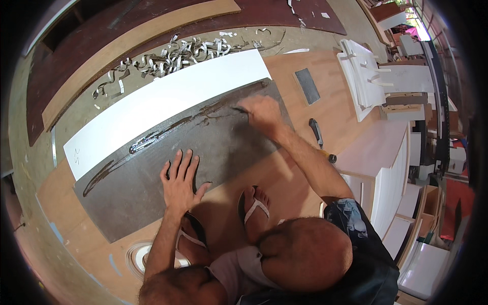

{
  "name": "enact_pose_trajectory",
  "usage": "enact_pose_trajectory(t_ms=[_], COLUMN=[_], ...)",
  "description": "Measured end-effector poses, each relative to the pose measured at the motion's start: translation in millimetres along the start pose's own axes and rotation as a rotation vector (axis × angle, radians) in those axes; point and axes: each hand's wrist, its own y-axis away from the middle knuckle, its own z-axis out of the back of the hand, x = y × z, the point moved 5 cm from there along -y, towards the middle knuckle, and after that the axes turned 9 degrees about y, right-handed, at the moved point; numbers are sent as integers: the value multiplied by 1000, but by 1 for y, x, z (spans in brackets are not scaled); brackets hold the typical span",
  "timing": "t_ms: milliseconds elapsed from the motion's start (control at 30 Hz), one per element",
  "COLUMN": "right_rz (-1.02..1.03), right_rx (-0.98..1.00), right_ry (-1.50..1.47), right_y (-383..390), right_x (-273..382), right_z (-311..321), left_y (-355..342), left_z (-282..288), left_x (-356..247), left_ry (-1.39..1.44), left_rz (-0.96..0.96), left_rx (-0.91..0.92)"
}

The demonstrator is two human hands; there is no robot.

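Note:
A long dark grey sheet (127, 198) lies in front of me on a plywood board. Along its far edge runs a wet, dark brown smear (173, 127), glossy toward the left and thin at both ends. My left hand (179, 179) rests on the sheet with fingers spread, below the smear. My right hand (262, 114) is closed low over the sheet's right part, near the smear. A thin dark edge shows by its fingers, but what it grips is mostly hidden. A white panel (168, 96) borders the sheet's far edge.
Curled offcut strips (178, 56) litter the concrete beyond the panel. On the plywood (284, 66) to the right lie a small grey rectangular piece (307, 86) and a utility knife (316, 133). White panels (361, 76) are stacked farther right. A roll of edging (136, 260) sits beside my left foot.

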Motion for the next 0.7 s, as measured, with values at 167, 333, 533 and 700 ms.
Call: enact_pose_trajectory(t_ms=[167, 333, 533, 700], right_rz=[-372, -571, -521, -528], right_rx=[-9, 77, 80, 121], right_ry=[-246, 61, 72, 129], right_y=[-1, -2, -12, -16], right_x=[-57, -128, -132, -127], right_z=[18, 21, 15, 14], left_y=[3, 1, 1, 1], left_z=[8, 9, 5, 6], left_x=[-6, -10, -8, -7], left_ry=[49, 7, 29, 39], left_rz=[5, 8, 6, 14], left_rx=[102, 205, 166, 168])
